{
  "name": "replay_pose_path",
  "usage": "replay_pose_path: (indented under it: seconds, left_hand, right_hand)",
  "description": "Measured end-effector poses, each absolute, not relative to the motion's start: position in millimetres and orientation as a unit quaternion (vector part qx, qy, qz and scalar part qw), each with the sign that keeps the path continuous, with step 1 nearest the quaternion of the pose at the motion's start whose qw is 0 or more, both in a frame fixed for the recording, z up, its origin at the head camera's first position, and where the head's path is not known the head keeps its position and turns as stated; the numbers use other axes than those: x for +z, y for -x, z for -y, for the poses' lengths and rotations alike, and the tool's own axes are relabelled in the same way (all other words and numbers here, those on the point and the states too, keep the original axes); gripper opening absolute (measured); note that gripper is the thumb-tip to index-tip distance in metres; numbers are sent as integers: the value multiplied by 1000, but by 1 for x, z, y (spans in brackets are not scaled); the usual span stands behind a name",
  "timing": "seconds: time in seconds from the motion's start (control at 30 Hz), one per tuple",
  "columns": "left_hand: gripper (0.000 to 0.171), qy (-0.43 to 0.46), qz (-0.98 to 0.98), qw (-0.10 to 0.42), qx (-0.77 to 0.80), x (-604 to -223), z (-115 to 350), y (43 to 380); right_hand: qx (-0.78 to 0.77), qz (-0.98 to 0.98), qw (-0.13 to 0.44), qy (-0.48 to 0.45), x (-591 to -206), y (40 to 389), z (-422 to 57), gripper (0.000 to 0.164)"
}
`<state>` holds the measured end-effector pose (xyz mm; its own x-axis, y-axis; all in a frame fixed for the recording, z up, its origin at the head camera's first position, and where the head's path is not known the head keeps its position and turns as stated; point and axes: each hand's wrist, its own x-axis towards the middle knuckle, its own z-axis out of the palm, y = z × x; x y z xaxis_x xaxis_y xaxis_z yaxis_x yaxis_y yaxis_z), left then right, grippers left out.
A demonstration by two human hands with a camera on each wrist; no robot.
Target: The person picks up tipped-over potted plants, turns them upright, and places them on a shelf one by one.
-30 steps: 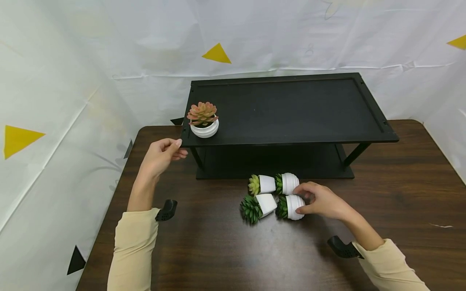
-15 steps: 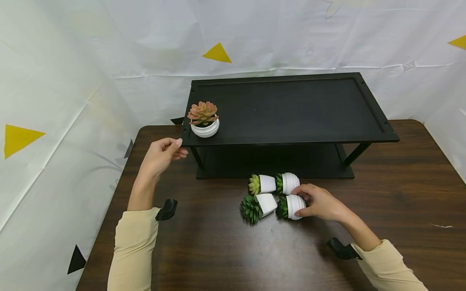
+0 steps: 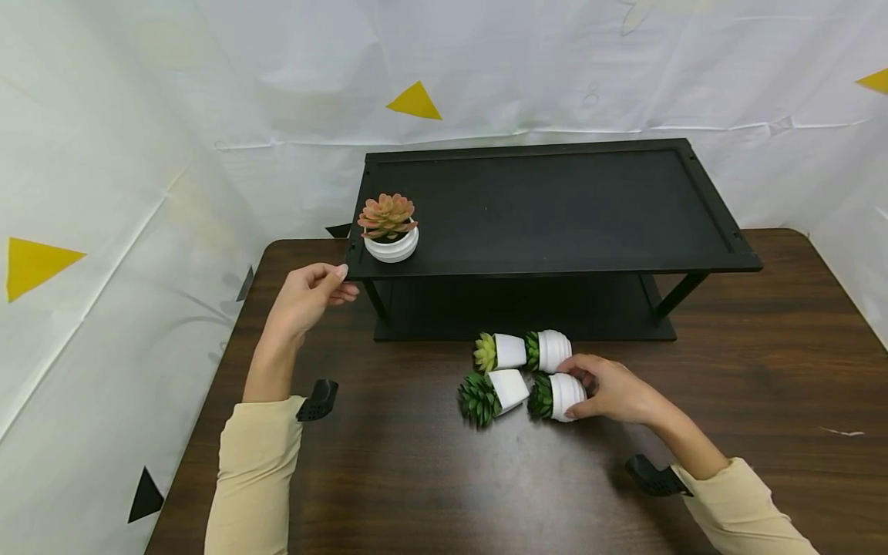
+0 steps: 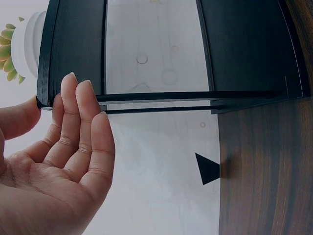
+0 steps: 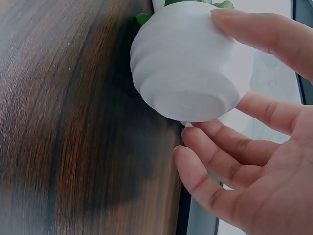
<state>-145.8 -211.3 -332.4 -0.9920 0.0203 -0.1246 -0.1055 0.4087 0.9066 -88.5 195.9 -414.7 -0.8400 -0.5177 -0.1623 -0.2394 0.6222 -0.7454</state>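
My left hand holds the front left corner of a black two-tier shelf. In the left wrist view its thumb lies at the board's edge and the fingers reach under it. With thumb and forefinger, my right hand pinches the ribbed white pot of a potted succulent tipped on its side, its green leaves facing left. Just behind it lies another ribbed-pot succulent. To their left lie a light-green succulent and a dark-green one, both in smooth white pots.
An upright pinkish succulent in a white pot stands on the shelf's upper board at the left. The shelf stands at the back of a dark wooden table. White sheeting hangs behind and at the sides.
My right hand's thumb and forefinger have closed in on the front ribbed pot, and that succulent has shifted slightly right. The left hand stays at the shelf corner.
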Motion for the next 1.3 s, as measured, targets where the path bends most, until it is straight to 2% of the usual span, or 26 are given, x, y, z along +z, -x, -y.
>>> replay_pose_path:
  seconds: [0.8,1.07,1.3]
  left_hand:
    - [37,20,-834,59,547,-333,212,147]
    - [39,24,-833,63,549,-333,212,147]
    - [38,23,-833,61,549,-333,212,147]
  right_hand:
    - [-361,-886,211,202,-413,90,-226,60]
    - [-367,-886,224,176,-415,91,-231,69]
    - [-383,-881,223,165,-421,93,-236,69]
